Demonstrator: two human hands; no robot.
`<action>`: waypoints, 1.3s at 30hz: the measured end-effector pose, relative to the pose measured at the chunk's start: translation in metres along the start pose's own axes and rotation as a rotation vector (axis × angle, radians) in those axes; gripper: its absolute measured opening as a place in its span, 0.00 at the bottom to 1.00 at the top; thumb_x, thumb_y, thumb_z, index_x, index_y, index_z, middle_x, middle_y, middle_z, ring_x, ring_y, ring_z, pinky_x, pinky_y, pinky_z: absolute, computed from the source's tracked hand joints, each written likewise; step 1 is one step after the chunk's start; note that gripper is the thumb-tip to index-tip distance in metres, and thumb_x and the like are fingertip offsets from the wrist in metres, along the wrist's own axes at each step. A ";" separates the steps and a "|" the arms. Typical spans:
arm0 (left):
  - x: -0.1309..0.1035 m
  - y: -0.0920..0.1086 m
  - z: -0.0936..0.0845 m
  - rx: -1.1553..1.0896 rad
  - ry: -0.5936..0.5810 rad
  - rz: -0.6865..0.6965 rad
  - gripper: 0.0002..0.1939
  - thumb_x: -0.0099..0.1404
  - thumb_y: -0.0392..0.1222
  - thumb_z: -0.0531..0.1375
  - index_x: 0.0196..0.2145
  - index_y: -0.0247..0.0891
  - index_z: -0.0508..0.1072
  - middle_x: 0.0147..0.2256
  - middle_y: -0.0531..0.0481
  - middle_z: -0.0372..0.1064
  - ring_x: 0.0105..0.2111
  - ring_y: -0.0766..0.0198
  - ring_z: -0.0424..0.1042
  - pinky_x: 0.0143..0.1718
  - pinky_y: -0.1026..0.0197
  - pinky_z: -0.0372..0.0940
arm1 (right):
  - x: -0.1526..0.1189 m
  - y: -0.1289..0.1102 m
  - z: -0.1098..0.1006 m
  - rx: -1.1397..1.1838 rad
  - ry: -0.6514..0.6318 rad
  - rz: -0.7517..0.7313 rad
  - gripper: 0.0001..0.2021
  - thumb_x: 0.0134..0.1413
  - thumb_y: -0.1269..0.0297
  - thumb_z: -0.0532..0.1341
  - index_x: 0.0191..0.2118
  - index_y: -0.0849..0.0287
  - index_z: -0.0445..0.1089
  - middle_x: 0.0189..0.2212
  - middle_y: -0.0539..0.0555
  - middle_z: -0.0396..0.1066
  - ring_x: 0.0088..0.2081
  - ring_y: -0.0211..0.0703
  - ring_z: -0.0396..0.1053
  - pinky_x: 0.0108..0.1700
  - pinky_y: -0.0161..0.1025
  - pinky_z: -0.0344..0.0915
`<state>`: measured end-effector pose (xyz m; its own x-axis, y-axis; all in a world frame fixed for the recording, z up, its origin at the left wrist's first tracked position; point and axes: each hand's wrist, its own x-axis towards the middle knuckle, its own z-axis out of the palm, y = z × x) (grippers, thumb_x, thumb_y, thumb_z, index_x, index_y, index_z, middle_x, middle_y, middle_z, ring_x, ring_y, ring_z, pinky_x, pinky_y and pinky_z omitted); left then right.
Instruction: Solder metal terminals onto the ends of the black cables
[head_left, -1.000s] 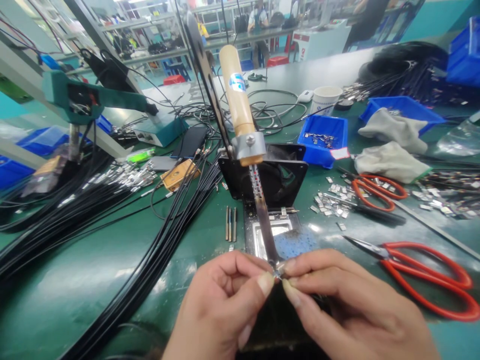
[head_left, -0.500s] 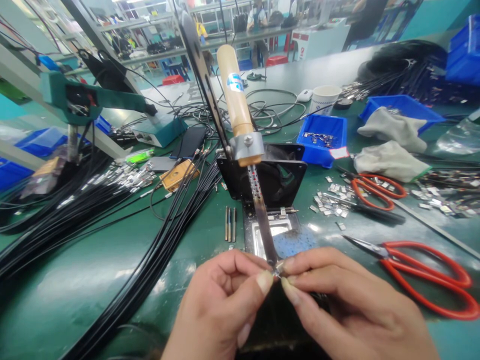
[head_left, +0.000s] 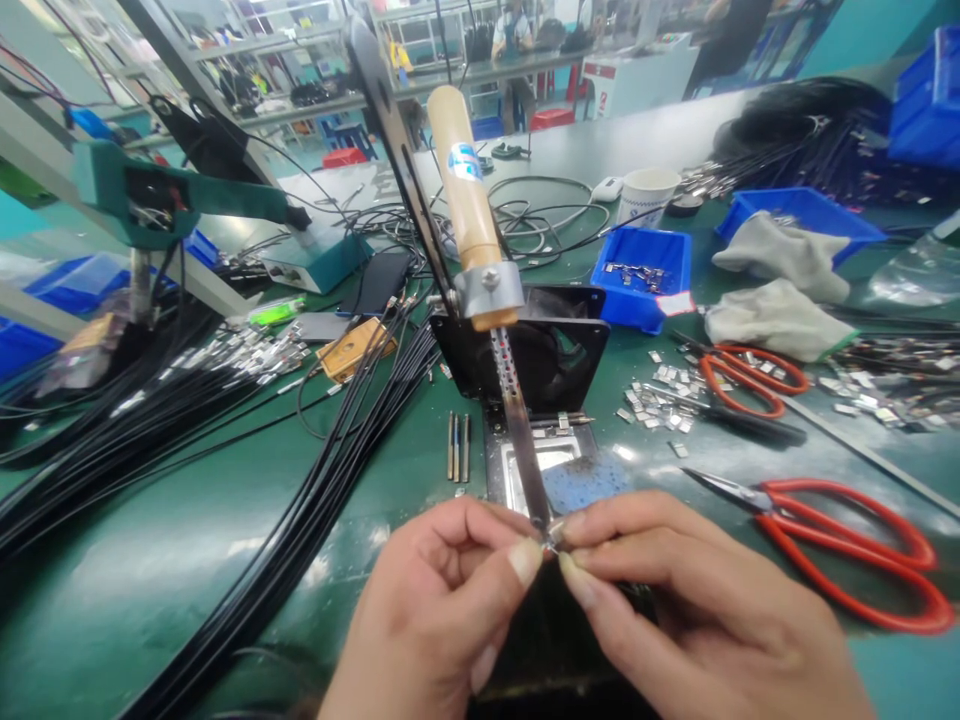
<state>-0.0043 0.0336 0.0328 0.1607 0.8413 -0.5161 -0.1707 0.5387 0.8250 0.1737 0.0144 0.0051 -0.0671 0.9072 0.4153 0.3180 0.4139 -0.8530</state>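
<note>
A soldering iron [head_left: 466,190] with a pale wooden handle is clamped in a stand, its dark shaft [head_left: 531,470] slanting down between my hands. Right at its tip, my right hand [head_left: 675,590] pinches a small silvery metal connector [head_left: 555,534] between thumb and fingers. My left hand [head_left: 450,595] is closed in a pinch against the same spot, thumb and index finger pressed together. What sits inside the left pinch is mostly covered by the fingertips. Behind the tip lie a blue sponge [head_left: 589,485] and a metal tray [head_left: 514,482].
Bundles of black cables [head_left: 330,480] run along the left. Red-handled scissors [head_left: 847,545] lie at the right, with another red-handled pair [head_left: 750,380] beyond, beside loose metal connectors [head_left: 660,405]. Further back are a blue bin [head_left: 643,275], a paper cup [head_left: 649,195] and gloves [head_left: 776,320].
The whole view has shifted very slightly. Both hands keep the same pinch at the iron's tip.
</note>
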 end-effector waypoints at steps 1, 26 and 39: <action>0.000 0.000 0.000 -0.003 0.001 -0.004 0.13 0.61 0.45 0.71 0.26 0.38 0.73 0.17 0.61 0.58 0.16 0.74 0.46 0.17 0.68 0.41 | 0.000 0.000 0.000 0.002 -0.003 0.005 0.10 0.53 0.79 0.67 0.36 0.55 0.77 0.37 0.46 0.80 0.39 0.33 0.80 0.43 0.24 0.76; -0.001 0.002 0.002 -0.005 0.021 0.012 0.13 0.62 0.43 0.70 0.25 0.37 0.72 0.17 0.62 0.59 0.16 0.75 0.45 0.16 0.69 0.41 | 0.002 0.000 0.001 0.002 0.002 0.017 0.10 0.54 0.78 0.68 0.36 0.54 0.77 0.37 0.47 0.80 0.39 0.35 0.80 0.43 0.27 0.77; -0.002 0.002 0.002 -0.069 0.017 0.023 0.12 0.59 0.41 0.72 0.25 0.35 0.75 0.23 0.56 0.69 0.18 0.76 0.53 0.18 0.71 0.48 | -0.002 0.000 0.002 0.024 0.009 0.018 0.11 0.52 0.80 0.68 0.36 0.55 0.78 0.37 0.48 0.80 0.38 0.35 0.80 0.42 0.26 0.77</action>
<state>-0.0034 0.0326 0.0360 0.1395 0.8537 -0.5018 -0.2405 0.5208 0.8191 0.1722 0.0132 0.0036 -0.0530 0.9140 0.4024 0.2967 0.3991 -0.8676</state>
